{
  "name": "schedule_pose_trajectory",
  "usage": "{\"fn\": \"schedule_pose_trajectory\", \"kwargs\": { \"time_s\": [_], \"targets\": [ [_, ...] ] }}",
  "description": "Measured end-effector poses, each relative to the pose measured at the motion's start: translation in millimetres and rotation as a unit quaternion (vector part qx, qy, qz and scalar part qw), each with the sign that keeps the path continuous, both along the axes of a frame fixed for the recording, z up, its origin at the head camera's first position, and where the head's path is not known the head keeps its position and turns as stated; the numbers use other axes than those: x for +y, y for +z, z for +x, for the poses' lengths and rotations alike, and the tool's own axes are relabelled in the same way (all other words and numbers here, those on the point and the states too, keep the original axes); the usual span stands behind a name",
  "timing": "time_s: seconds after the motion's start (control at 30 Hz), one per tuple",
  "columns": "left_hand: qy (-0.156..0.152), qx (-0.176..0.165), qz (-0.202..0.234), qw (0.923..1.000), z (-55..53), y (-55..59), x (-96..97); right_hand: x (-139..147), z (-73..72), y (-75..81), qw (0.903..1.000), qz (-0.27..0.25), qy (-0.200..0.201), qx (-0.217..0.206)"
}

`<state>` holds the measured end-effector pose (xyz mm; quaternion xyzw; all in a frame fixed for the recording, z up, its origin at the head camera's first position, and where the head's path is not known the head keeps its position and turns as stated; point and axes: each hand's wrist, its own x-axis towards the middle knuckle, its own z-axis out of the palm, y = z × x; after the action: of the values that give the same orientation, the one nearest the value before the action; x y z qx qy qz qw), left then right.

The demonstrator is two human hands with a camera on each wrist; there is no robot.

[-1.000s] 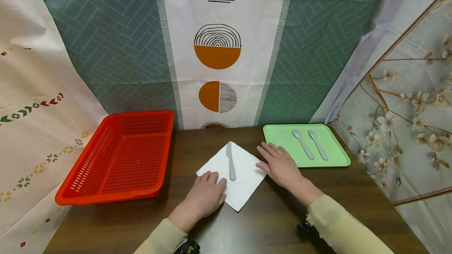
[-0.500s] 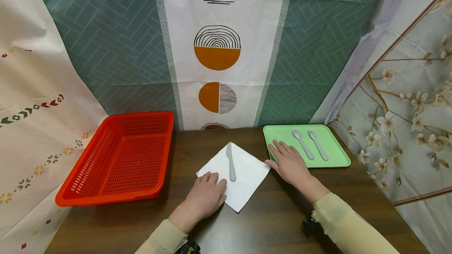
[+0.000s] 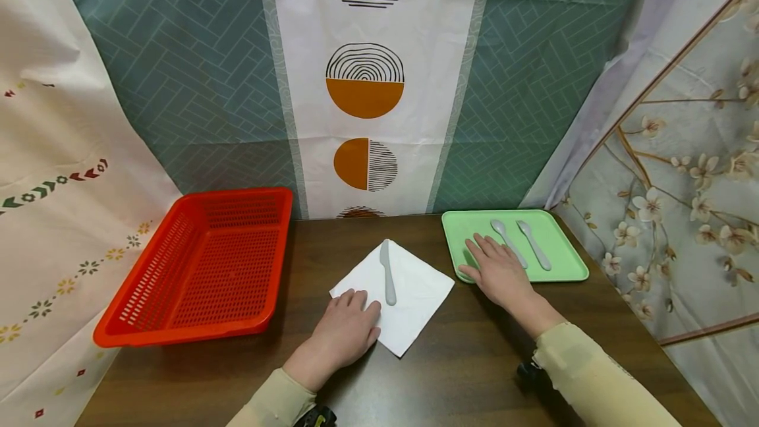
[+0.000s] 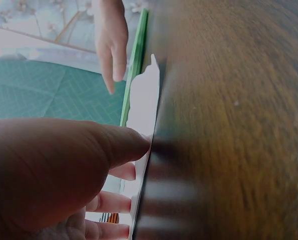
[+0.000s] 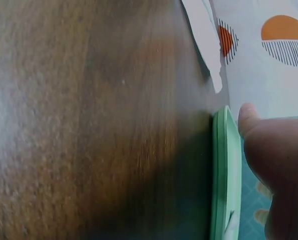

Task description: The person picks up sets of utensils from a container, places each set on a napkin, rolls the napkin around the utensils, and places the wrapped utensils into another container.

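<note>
1. Overhead, from the head camera: resting with the left hand, fingers slightly apart, on the near-left edge of a white napkin topped with a gray knife; hovering with the right hand, spread and empty, over a green tray bearing a spoon and, apparently, a fork.
2. From the left wrist: touching the napkin's edge, gripping nothing visibly.
3. From the right wrist: poised above the tray. Seemingly steadying the napkin before adding cutlery; next calling, probably, for a pinch on the spoon's handle.

Red basket at left, patterned backdrop, probably cloth
</note>
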<state>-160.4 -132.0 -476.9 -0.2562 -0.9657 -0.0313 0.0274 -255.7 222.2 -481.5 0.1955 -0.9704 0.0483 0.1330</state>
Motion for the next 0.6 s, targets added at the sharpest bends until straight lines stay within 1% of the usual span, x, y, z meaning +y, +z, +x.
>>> {"fn": "schedule_pose_trajectory", "kwargs": {
  "time_s": [0.37,0.6],
  "targets": [
    [-0.003,-0.001,0.002,1.0000,-0.1,0.7,-0.4,9,-4.7,0.9,0.9999,0.008,-0.014,0.003],
    [-0.001,-0.005,0.000,1.0000,-0.5,1.4,-0.5,13,-7.0,1.8,0.9996,0.005,-0.027,-0.008]
  ]
}}
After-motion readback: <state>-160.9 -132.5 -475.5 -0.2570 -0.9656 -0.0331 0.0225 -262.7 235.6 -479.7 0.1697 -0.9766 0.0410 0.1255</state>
